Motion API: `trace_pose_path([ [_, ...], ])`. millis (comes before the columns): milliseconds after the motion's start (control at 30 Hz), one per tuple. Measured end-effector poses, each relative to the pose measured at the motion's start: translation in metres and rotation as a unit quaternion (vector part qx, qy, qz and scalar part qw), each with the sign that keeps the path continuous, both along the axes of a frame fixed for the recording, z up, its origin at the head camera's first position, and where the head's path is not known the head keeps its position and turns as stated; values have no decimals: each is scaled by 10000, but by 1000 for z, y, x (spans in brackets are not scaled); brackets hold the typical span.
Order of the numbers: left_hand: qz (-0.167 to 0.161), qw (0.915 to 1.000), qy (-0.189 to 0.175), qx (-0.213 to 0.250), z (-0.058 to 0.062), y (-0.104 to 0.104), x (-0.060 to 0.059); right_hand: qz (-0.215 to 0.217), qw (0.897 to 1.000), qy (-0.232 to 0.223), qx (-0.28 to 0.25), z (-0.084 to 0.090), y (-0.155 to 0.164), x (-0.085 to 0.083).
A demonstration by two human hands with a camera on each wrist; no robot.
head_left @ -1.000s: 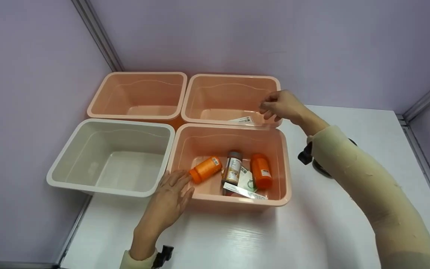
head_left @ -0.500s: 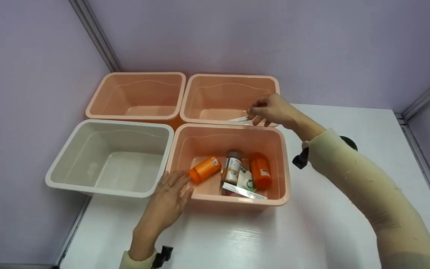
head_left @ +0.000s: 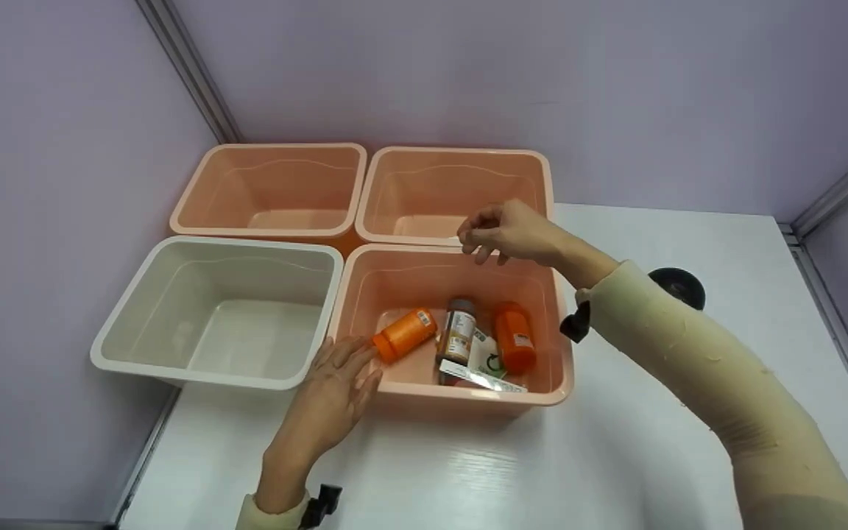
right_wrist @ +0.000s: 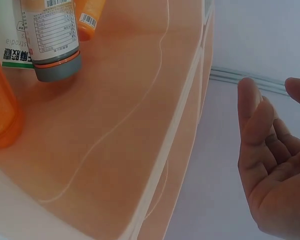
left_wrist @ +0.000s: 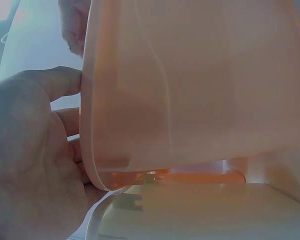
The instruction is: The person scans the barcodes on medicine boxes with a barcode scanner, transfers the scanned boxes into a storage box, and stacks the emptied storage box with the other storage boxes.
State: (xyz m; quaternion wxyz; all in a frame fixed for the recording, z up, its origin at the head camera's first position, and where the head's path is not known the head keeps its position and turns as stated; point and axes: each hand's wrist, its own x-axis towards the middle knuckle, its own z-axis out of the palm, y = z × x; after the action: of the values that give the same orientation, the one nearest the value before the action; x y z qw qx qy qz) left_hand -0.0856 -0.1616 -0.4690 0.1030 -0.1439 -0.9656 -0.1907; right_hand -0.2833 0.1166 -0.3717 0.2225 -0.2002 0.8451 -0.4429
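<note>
- head view: right hand [head_left: 512,234] hangs above the back rim of the lower-right peach bin [head_left: 560,324], centre of the frame; its fingers are loosely curled and hold nothing.
- right wrist view: the same hand's fingers [right_wrist: 252,122] are relaxed and apart, palm bare.
- the things lie below and toward the bottom of the frame from that hand: brown bottle [head_left: 458,333] in the middle, orange bottle [head_left: 514,337] just right of it, both with long axes running top to bottom.
- a second orange bottle [head_left: 403,333] lies slanted at the bin's left side, cap toward the lower left.
- left hand [head_left: 336,397] rests flat, fingers straight, against the bin's front-left corner; it is nearest the slanted bottle, the right hand nearer the other two.
- flat packets [head_left: 484,368] lie under the bottles.
</note>
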Motion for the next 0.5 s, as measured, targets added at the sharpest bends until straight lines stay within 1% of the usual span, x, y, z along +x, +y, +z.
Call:
trace_pose_path([
  [100,17,10000,-10,-42,0,0,0,120,9999,27,41,-3,-5,3],
  [300,-19,9999,129,27,-2,0,0,415,9988,105,218,-9,-16,10],
  [500,-20,9998,166,67,-2,0,-1,674,9966,289,366,-16,-26,16],
])
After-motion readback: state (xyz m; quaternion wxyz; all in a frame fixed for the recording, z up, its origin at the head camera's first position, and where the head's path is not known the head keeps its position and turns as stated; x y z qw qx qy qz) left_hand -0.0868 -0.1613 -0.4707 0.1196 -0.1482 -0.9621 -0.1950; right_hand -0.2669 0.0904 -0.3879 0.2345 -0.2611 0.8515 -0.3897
